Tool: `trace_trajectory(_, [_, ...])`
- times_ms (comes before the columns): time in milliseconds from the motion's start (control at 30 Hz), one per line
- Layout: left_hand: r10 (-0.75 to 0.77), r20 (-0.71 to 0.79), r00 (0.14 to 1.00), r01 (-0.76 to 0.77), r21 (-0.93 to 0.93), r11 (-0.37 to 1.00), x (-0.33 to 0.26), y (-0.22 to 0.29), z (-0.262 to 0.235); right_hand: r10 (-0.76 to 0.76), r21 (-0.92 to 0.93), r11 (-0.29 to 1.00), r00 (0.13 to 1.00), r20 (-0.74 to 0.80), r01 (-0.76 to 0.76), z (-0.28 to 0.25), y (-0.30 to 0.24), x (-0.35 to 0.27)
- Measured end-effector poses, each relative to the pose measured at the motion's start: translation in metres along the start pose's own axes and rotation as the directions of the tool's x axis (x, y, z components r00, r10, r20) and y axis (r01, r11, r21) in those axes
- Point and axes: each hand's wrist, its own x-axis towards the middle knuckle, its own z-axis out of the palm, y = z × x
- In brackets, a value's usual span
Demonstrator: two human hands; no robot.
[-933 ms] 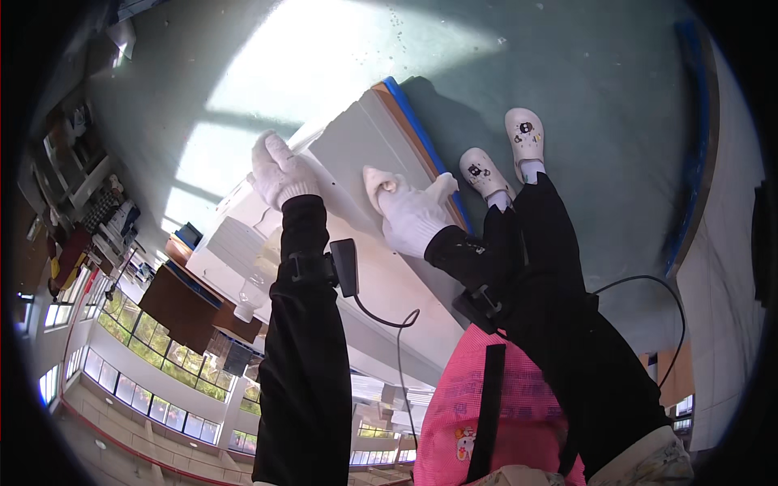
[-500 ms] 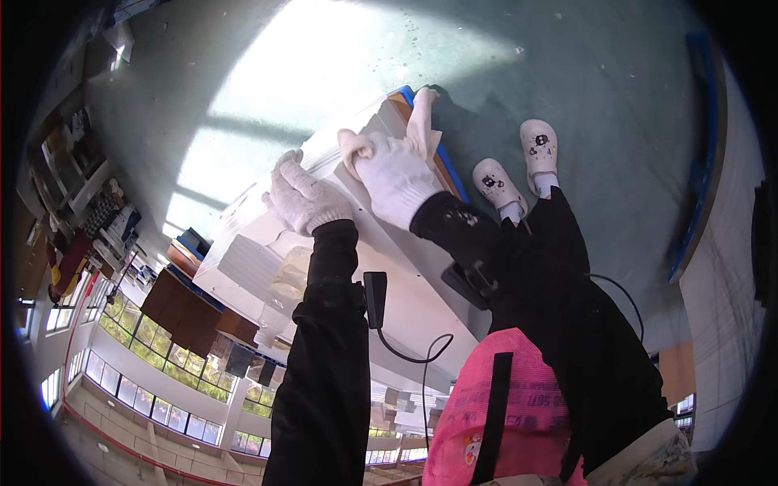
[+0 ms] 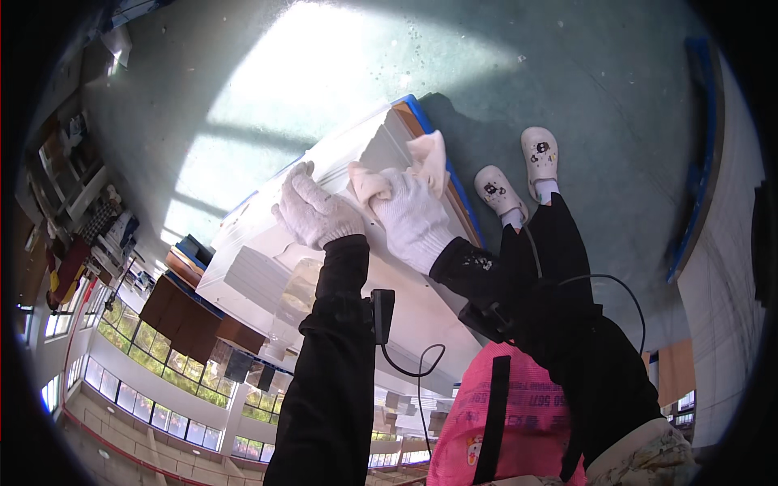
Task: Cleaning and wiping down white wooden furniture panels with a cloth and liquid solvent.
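Observation:
My right hand (image 3: 412, 217), in a white knit glove, is closed around a cream cloth (image 3: 429, 158). Folds of the cloth stick out on both sides of the fist, against the top of a stack of white panels (image 3: 381, 304). My left hand (image 3: 316, 212), gloved too, lies on the same stack just left of the cloth. Its fingers are stretched out and the thumb is apart, with nothing visible in them. Nearer to me, a clear plastic bottle (image 3: 296, 296) is on the panels beside my left forearm, which partly hides it.
Blue and brown edging (image 3: 462, 190) runs along the stack's right side. White clogs (image 3: 501, 190) are on the green floor to the right. A pink bag-like cloth (image 3: 506, 413) hangs by my body. A black cable (image 3: 421, 360) loops between my forearms. Brown boards (image 3: 178, 316) are at left.
My right hand and the cloth have come nearer and slightly right, and the cloth's far end is now bunched closer to the fist. My left hand has shifted slightly right.

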Motion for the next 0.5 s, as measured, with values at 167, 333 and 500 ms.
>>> trace_trajectory(167, [0.019,0.010,1.000,-0.019,-0.015,1.000,-0.003,0.008,0.008,0.096,-0.189,0.978,0.995,0.021,-0.091,0.012,0.042,0.041])
trace_trajectory(333, [0.030,0.007,1.000,-0.030,-0.042,0.999,0.003,-0.001,-0.001,-0.035,-0.021,0.999,0.996,0.085,0.036,-0.001,0.008,0.003])
trace_trajectory(500, [0.022,-0.050,0.998,-0.027,-0.095,0.995,0.000,-0.005,0.005,0.073,-0.062,0.996,0.997,0.034,-0.071,0.008,0.006,0.006])
